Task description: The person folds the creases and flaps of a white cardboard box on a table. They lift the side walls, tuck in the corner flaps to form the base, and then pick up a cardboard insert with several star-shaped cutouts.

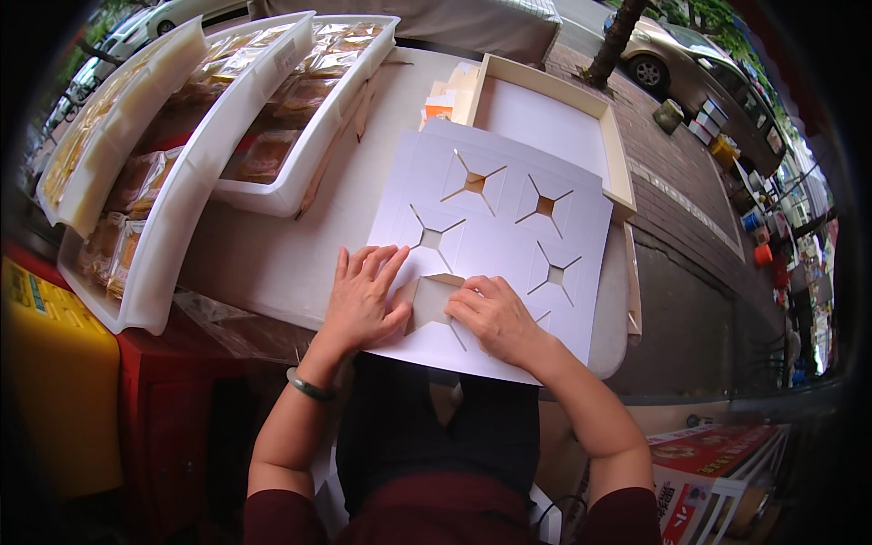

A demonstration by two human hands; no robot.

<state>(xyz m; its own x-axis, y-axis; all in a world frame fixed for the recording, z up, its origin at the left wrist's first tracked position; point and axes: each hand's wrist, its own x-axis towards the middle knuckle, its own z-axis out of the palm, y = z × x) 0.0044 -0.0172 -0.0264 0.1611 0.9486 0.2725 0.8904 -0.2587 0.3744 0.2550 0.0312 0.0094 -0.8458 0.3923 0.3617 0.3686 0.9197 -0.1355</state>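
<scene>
A white card insert (pixel 495 236) with several star-cut square openings lies on the white table (pixel 272 254) in front of me. My left hand (pixel 363 295) lies flat on its near left corner, fingers spread. My right hand (pixel 495 318) presses at the nearest opening (pixel 434 300), where the cut flaps are pushed down. Neither hand holds anything. A green bangle (pixel 309 388) sits on my left wrist.
White plastic trays (pixel 195 182) of wrapped pastries stand at the left. An open shallow cream box (pixel 554 118) lies beyond the insert, with small cartons (pixel 440 104) beside it. Parked cars (pixel 699 77) and brick pavement are at the right. A red cabinet (pixel 173 409) stands below the trays.
</scene>
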